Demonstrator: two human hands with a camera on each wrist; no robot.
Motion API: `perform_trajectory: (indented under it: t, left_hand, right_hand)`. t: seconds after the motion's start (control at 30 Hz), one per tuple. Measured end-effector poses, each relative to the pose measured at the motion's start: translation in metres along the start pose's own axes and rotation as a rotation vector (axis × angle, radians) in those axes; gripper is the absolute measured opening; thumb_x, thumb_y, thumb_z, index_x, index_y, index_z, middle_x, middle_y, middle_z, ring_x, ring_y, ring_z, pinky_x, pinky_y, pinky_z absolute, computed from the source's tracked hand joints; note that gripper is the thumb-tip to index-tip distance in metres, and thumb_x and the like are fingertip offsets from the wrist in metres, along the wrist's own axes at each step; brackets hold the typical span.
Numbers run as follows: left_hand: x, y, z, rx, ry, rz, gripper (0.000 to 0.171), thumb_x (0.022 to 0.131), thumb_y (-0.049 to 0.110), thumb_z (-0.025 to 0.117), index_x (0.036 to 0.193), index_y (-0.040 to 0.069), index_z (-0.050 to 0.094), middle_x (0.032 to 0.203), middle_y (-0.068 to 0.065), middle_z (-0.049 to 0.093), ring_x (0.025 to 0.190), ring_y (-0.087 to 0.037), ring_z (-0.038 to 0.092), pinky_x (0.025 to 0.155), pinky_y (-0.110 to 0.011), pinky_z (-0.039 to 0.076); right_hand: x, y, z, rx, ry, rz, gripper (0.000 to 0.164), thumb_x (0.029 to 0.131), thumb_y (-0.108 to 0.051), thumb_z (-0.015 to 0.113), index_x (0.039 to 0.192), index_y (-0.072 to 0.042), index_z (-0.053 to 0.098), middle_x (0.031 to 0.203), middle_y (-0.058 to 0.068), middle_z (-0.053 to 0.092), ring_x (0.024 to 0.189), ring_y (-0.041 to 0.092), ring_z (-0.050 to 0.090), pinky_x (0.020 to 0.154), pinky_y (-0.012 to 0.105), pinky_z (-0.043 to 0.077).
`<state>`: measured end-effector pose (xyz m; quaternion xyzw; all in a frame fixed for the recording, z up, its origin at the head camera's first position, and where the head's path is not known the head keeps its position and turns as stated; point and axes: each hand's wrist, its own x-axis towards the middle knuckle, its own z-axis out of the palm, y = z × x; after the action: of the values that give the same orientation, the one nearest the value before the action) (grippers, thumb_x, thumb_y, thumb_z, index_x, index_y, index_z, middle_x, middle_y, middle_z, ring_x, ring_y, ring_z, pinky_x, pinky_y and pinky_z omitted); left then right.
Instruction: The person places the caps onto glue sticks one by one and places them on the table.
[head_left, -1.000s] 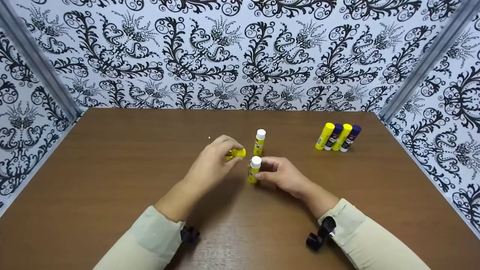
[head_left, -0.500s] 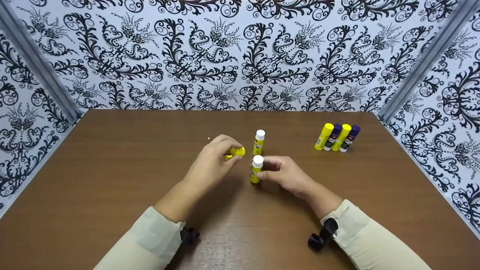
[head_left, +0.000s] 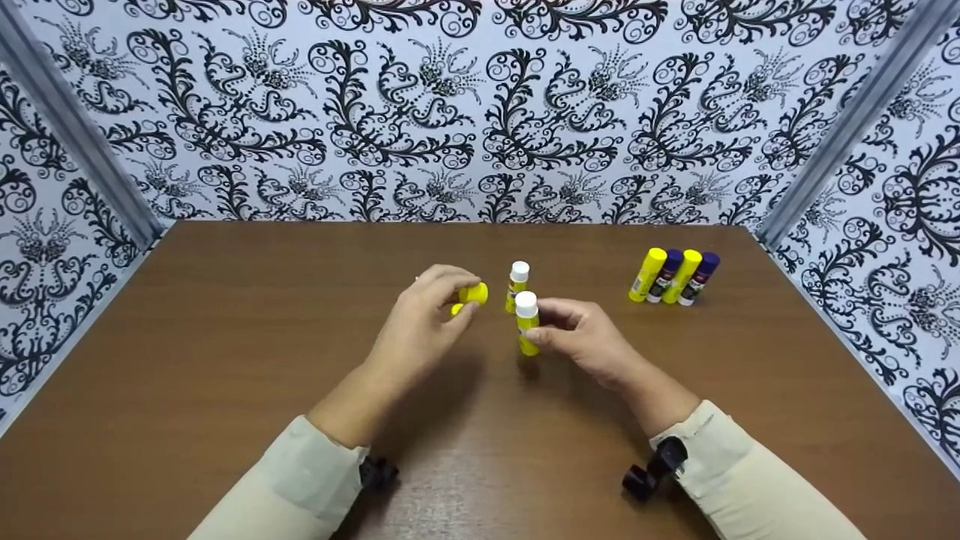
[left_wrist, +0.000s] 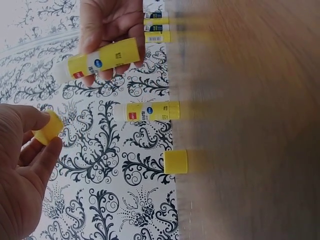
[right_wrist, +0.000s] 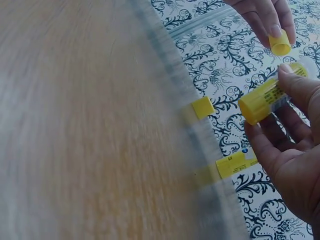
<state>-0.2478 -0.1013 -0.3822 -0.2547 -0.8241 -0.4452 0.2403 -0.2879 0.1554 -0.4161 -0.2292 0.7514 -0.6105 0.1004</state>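
Note:
My left hand (head_left: 424,322) pinches a yellow glue stick cap (head_left: 475,292) between thumb and fingers, above the table. My right hand (head_left: 596,345) holds a yellow glue stick (head_left: 529,336), its white top uncovered and pointing up. This stick is lifted off the table, as the left wrist view shows. Behind it a second glue stick (left_wrist: 152,111) stands upright on the table, white top bare too. Another yellow cap (left_wrist: 176,162) rests on the table; in the head view my left hand hides most of it.
At the back right, several capped glue sticks (head_left: 673,277) stand in a tight row, yellow and dark purple caps alternating. Patterned panels (head_left: 450,112) wall in the back and sides of the brown table (head_left: 262,285). Dark wrist cameras (head_left: 652,469) stick out from the sleeves.
My right hand has raised the glue stick off the table and shifted slightly right and away from me. My left hand, with the cap, has risen slightly.

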Motion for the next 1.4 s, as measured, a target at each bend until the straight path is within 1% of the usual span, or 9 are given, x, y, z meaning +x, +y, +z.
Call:
perform_trajectory:
  t: [0.2,0.27,0.37,0.5,0.7,0.83,1.0,1.17,1.4]
  left_hand:
    - [0.001,0.001,-0.001,-0.049,0.014,0.016,0.028,0.09,-0.002,0.077,0.118,-0.001,0.072,0.118,-0.012,0.069,0.106,-0.021,0.07,0.094,-0.023,0.061]
    - [0.001,0.001,0.0,-0.06,0.017,0.027,0.028,0.09,-0.002,0.077,0.118,-0.001,0.072,0.117,-0.012,0.069,0.105,-0.021,0.07,0.093,-0.022,0.061]
    - [0.0,0.002,0.0,-0.074,0.018,0.034,0.028,0.091,0.0,0.078,0.118,-0.002,0.073,0.116,-0.012,0.07,0.105,-0.021,0.071,0.093,-0.021,0.061]
    - [0.0,0.002,0.001,-0.107,0.025,-0.005,0.029,0.09,0.002,0.079,0.118,-0.002,0.074,0.115,-0.011,0.071,0.104,-0.021,0.073,0.092,-0.022,0.061]
    - [0.001,0.002,0.001,-0.179,0.031,-0.094,0.03,0.09,0.004,0.08,0.118,0.0,0.075,0.114,-0.009,0.072,0.102,-0.021,0.074,0.09,-0.024,0.062]
    - [0.001,0.005,0.0,-0.196,0.039,-0.097,0.03,0.089,0.005,0.08,0.119,0.002,0.075,0.115,-0.009,0.073,0.102,-0.02,0.074,0.09,-0.025,0.063]
    - [0.002,0.006,0.0,-0.211,0.042,-0.095,0.031,0.089,0.003,0.08,0.12,0.0,0.074,0.116,-0.011,0.073,0.101,-0.022,0.074,0.088,-0.024,0.063]
    - [0.001,0.007,0.0,-0.224,0.029,-0.106,0.032,0.088,0.0,0.08,0.119,-0.003,0.073,0.116,-0.013,0.071,0.103,-0.024,0.074,0.09,-0.024,0.062]
    - [0.001,0.006,0.002,-0.207,0.015,-0.095,0.031,0.087,0.001,0.081,0.117,-0.001,0.073,0.116,-0.01,0.071,0.106,-0.022,0.074,0.093,-0.024,0.061]
  right_hand:
    - [-0.001,-0.007,-0.003,0.024,0.028,-0.043,0.044,0.093,-0.011,0.078,0.134,0.001,0.067,0.129,0.021,0.07,0.108,0.019,0.069,0.09,0.026,0.06]
    - [-0.001,-0.009,-0.004,0.03,0.033,-0.051,0.044,0.093,-0.01,0.078,0.134,0.001,0.067,0.128,0.019,0.07,0.108,0.019,0.071,0.089,0.026,0.061]
    - [-0.003,-0.012,-0.005,0.023,0.05,-0.059,0.043,0.093,-0.008,0.078,0.134,0.001,0.067,0.124,0.008,0.073,0.106,0.017,0.071,0.087,0.025,0.06]
    - [-0.003,-0.015,-0.007,-0.002,0.066,-0.072,0.042,0.093,-0.007,0.076,0.134,0.0,0.068,0.121,0.0,0.073,0.105,0.016,0.069,0.086,0.022,0.059]
    - [-0.005,-0.019,-0.009,0.014,0.078,-0.029,0.042,0.094,-0.009,0.076,0.135,-0.001,0.067,0.122,0.002,0.074,0.104,0.017,0.069,0.085,0.024,0.059]
    - [-0.006,-0.021,-0.009,0.018,0.087,-0.014,0.039,0.094,-0.009,0.077,0.131,-0.001,0.068,0.116,-0.001,0.074,0.099,0.019,0.066,0.08,0.023,0.057]
    - [-0.007,-0.023,-0.01,0.018,0.085,-0.021,0.038,0.094,-0.009,0.077,0.129,0.0,0.068,0.112,-0.001,0.072,0.092,0.015,0.063,0.073,0.02,0.055]
    - [-0.007,-0.024,-0.01,0.013,0.085,-0.033,0.036,0.094,-0.009,0.076,0.128,0.001,0.068,0.111,-0.001,0.073,0.09,0.013,0.062,0.073,0.019,0.053]
    - [-0.007,-0.023,-0.009,0.015,0.072,-0.027,0.034,0.094,-0.011,0.077,0.127,-0.003,0.069,0.109,0.001,0.073,0.091,0.014,0.061,0.075,0.02,0.053]
